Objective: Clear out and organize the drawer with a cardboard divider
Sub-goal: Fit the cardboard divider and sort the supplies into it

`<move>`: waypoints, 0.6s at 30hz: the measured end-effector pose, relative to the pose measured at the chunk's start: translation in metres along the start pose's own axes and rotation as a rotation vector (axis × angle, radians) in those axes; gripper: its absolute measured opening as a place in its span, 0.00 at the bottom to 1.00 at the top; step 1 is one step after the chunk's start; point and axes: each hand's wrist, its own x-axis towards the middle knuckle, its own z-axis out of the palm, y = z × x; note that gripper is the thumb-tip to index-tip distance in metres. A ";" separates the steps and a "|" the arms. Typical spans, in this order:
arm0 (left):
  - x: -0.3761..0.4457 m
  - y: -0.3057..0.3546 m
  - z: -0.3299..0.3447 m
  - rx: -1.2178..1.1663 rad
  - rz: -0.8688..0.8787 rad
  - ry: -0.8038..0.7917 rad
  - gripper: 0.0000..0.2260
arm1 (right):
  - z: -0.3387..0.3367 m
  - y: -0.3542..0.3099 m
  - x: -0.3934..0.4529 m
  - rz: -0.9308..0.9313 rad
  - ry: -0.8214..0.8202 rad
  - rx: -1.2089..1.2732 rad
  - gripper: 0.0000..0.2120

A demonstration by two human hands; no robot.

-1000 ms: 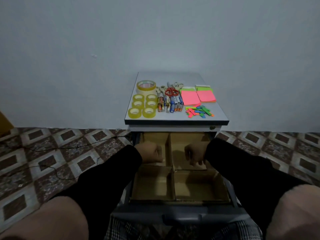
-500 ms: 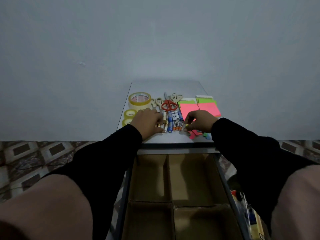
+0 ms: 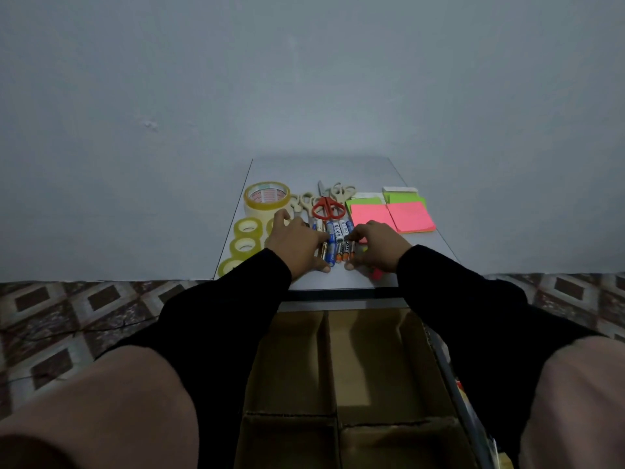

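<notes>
Cardboard divider [image 3: 333, 363] compartments lie open below — tape rolls [image 3: 245, 245] and scissors [image 3: 326, 206] crowd the cabinet top [image 3: 321, 169].

Cardboard, plastic and paper on a smooth bench

The brown matt cardboard divider [image 3: 333, 367] looks rough-edged; the pale grey bench top [image 3: 321, 170] is smooth, the yellow tape rolls [image 3: 248, 228] glossy plastic, the pink sticky-note pads [image 3: 392, 214] matt paper.
</notes>
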 end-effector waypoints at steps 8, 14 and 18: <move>0.009 -0.001 0.001 -0.038 -0.015 -0.055 0.26 | 0.004 -0.005 0.004 -0.061 0.028 -0.116 0.31; 0.007 -0.001 0.000 -0.069 -0.026 -0.052 0.27 | 0.011 -0.013 0.006 -0.058 0.043 -0.180 0.31; 0.004 -0.002 0.002 -0.086 -0.038 -0.046 0.33 | 0.012 -0.014 0.006 -0.056 0.042 -0.197 0.28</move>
